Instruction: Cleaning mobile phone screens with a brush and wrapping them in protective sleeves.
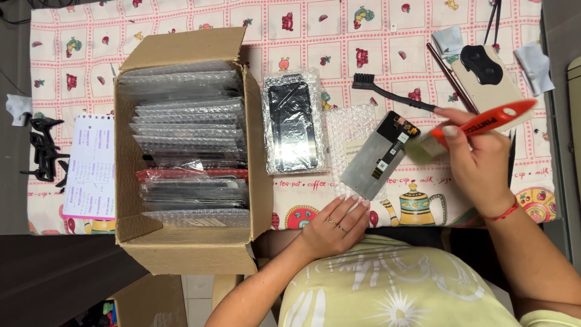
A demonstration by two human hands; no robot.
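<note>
Fingertips of the left hand (336,227) press flat and together against the near edge of a grey phone screen panel (378,158), pinning it to the tablecloth (387,45) without curling round it; the hand lies loose, holding nothing. That panel lies tilted, back side up, with a black flex strip running across it, its far corner reaching toward the other hand. Fingers of the right hand (478,166) are clenched round the orange handle of a brush (478,124), whose pale bristle head touches the panel's upper right corner. A red band circles that wrist.

Under and beside the panel sits a loose sheet of bubble wrap (351,127). Just left of it lies another dark screen in a bubble-wrap sleeve (295,124). Beyond the right hand's fingers rest a small black brush (387,91), a beige phone back cover (493,82) with a black camera piece, and two grey cloths. Farther left stands an open cardboard box (187,242) packed with wrapped screens standing on edge, then a printed paper sheet (91,166) and black plastic parts (45,151) at the table's left end.
</note>
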